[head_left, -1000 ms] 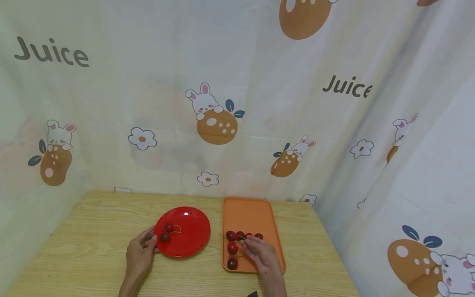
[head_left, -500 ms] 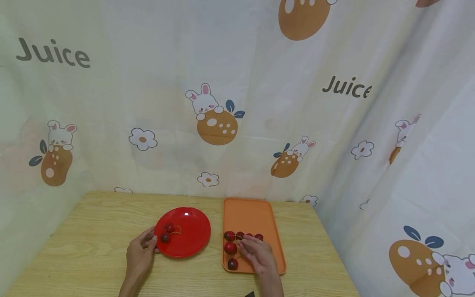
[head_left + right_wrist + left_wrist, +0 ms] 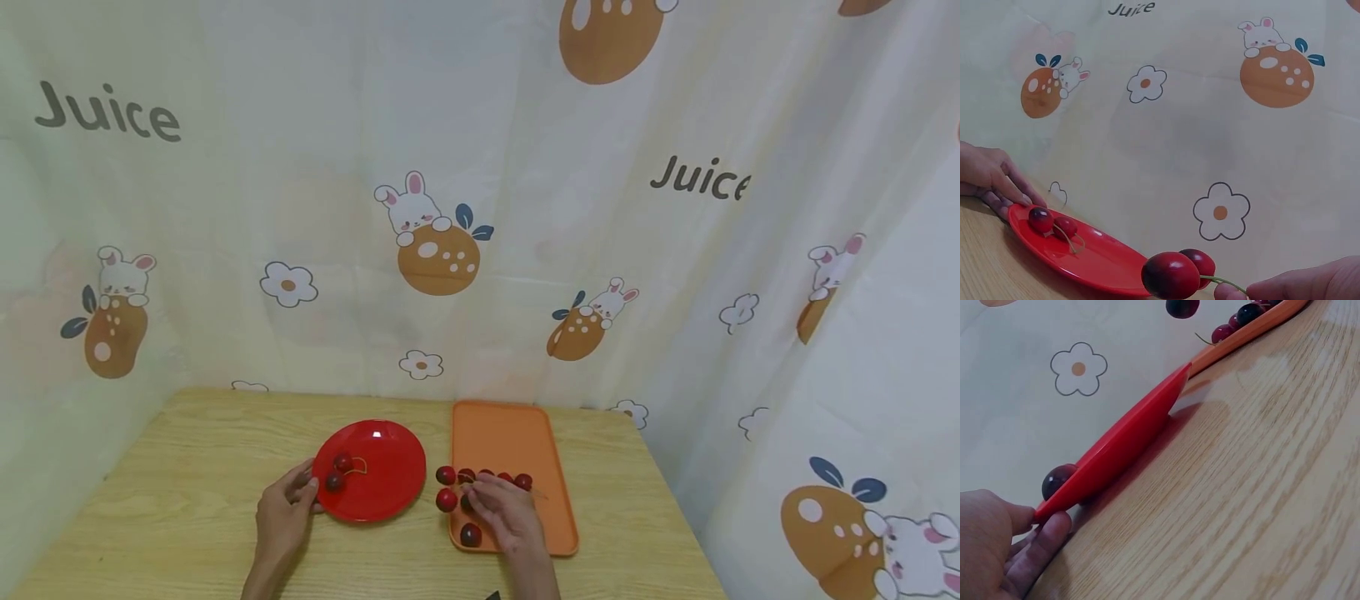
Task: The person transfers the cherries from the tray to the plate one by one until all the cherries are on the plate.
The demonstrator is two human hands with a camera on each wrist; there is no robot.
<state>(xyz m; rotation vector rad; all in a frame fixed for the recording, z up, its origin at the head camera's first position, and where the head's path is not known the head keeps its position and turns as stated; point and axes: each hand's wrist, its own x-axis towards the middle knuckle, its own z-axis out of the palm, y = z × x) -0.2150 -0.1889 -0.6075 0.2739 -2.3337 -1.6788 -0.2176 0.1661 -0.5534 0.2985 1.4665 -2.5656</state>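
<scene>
My left hand pinches the near-left rim of a red plate, thumb above and fingers beneath, as the left wrist view shows. On that plate lie two dark red cherries with joined stems. Between thumb and fingertips my right hand pinches the green stem of a pair of cherries. This pair hangs in the air by the left edge of an orange tray. Several more cherries lie in the tray, some partly hidden behind the right hand.
Plate and tray stand side by side on a light wooden table, with a strip of bare wood between them. A pale curtain printed with rabbits and fruit encloses the back and sides.
My right hand has lifted the cherry pair by its stem and carried it left, from inside the tray to its left edge. The left hand stays on the plate.
</scene>
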